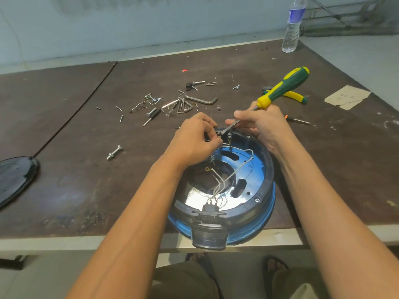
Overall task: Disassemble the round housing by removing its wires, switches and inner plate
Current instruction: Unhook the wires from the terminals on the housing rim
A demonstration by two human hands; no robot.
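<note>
The round blue housing (262, 184) with a black rim lies open side up at the table's front edge. White wires (228, 178) run from a black connector (210, 209) at its near rim to a small black switch (226, 138) at the far rim. My left hand (194, 138) pinches that switch. My right hand (262, 124) grips the shaft of a green and yellow screwdriver (285, 85), whose tip meets the switch. A shiny inner plate (194, 196) shows inside the housing.
Loose screws, hex keys (187, 103) and a bolt (114, 152) are scattered on the brown table (75, 180) beyond the housing. Yellow-handled pliers (294, 96), a water bottle (293, 26), a paper scrap (347, 97) and a black lid (15, 180) lie around.
</note>
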